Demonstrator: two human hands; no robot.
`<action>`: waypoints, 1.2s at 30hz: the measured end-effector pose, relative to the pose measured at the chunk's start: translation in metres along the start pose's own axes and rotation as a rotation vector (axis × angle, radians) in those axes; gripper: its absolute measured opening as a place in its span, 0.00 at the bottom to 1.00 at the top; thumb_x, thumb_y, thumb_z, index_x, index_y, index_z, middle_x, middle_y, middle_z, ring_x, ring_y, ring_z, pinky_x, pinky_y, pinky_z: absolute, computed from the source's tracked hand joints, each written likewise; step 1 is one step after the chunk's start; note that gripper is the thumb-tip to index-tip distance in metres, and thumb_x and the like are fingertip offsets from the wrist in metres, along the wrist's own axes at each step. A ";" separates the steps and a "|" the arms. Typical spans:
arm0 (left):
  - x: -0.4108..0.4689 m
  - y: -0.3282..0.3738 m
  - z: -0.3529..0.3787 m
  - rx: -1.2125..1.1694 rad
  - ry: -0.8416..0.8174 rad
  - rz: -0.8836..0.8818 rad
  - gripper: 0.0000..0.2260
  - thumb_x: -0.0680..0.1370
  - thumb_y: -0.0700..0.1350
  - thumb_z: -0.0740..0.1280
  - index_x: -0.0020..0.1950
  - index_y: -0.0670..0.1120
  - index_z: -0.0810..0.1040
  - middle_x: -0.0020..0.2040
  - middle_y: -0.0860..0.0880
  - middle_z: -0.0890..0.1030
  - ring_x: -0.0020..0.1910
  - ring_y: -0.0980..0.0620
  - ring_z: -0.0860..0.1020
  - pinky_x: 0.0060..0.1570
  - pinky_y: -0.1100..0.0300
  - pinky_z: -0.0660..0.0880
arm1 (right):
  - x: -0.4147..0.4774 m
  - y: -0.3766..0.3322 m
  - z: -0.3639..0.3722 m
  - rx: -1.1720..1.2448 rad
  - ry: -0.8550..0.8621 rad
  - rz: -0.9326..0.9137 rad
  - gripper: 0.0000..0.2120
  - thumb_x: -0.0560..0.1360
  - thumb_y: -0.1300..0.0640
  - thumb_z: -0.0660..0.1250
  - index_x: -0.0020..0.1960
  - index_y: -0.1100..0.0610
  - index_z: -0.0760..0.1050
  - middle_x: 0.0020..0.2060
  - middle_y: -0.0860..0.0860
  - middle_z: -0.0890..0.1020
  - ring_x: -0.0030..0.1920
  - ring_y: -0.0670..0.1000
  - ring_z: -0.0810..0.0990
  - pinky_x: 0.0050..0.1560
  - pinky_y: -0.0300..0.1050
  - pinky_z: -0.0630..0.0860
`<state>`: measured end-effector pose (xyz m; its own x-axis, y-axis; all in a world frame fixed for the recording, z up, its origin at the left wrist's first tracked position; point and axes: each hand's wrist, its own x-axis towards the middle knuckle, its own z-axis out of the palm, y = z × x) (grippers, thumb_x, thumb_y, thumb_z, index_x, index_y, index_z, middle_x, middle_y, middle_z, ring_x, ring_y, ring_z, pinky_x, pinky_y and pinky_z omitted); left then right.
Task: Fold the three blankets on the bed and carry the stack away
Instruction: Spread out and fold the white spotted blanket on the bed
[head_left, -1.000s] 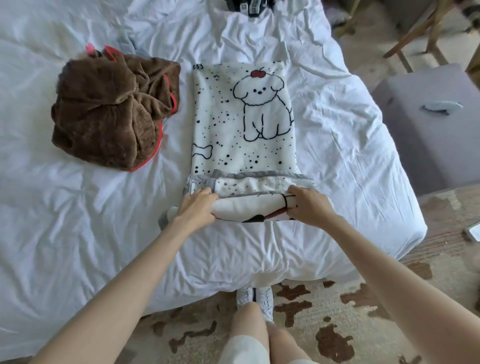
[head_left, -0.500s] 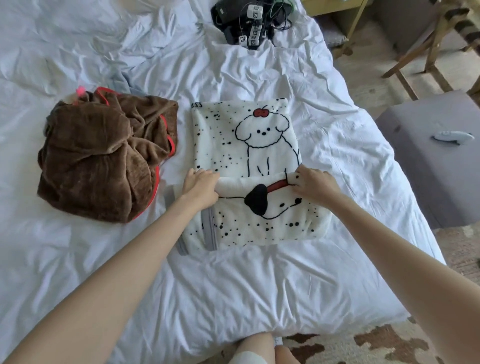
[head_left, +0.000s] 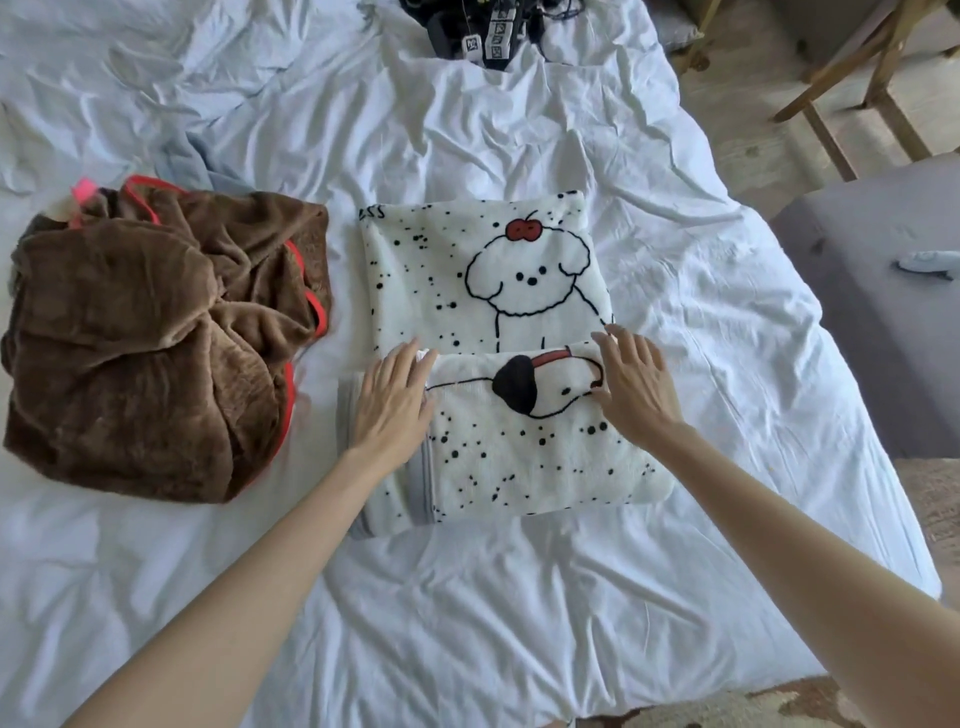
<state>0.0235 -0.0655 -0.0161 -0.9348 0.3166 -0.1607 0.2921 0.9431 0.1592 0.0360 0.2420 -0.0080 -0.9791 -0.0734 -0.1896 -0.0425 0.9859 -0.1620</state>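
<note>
Pressing down with both palms, the person flattens the near flap of the white dog-print blanket (head_left: 483, 291), which lies in the middle of the bed (head_left: 519, 597) with its long axis running away from them toward the headboard. The left hand (head_left: 392, 402) rests on the flap's left end and the right hand (head_left: 636, 387) on its right end, fingers spread and laid flat, gripping nothing. The folded edge runs crosswise between the two hands, and the uncovered half of the blanket lies straight ahead of the fingertips. Any further fold, I judge, would travel forward along that axis. Well off to the left sits the crumpled brown blanket (head_left: 156, 338), still unfolded and nearer the left hand. A third blanket I cannot pick out with certainty.
</note>
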 end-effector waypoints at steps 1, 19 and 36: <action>-0.007 0.003 0.005 -0.019 0.034 -0.007 0.25 0.79 0.45 0.63 0.76 0.44 0.64 0.77 0.44 0.62 0.75 0.45 0.62 0.72 0.49 0.62 | -0.008 -0.005 0.004 0.007 0.060 -0.016 0.25 0.73 0.64 0.67 0.69 0.59 0.66 0.66 0.56 0.70 0.65 0.56 0.70 0.70 0.52 0.65; -0.099 0.034 0.061 -0.022 -0.212 0.128 0.48 0.70 0.73 0.61 0.80 0.50 0.45 0.80 0.52 0.43 0.79 0.51 0.42 0.77 0.45 0.44 | -0.104 -0.024 0.071 -0.093 -0.176 -0.147 0.48 0.65 0.44 0.77 0.77 0.56 0.58 0.76 0.58 0.61 0.76 0.57 0.59 0.76 0.58 0.56; -0.085 0.033 -0.001 -0.204 -0.435 0.096 0.29 0.69 0.46 0.73 0.69 0.53 0.70 0.60 0.56 0.74 0.60 0.50 0.72 0.55 0.52 0.75 | -0.096 -0.027 0.018 0.038 -0.266 -0.149 0.15 0.67 0.50 0.70 0.54 0.49 0.76 0.43 0.48 0.83 0.44 0.53 0.81 0.39 0.46 0.73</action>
<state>0.1123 -0.0610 0.0034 -0.7222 0.4550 -0.5209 0.2863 0.8823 0.3736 0.1344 0.2200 -0.0034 -0.8761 -0.2583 -0.4071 -0.1690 0.9554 -0.2424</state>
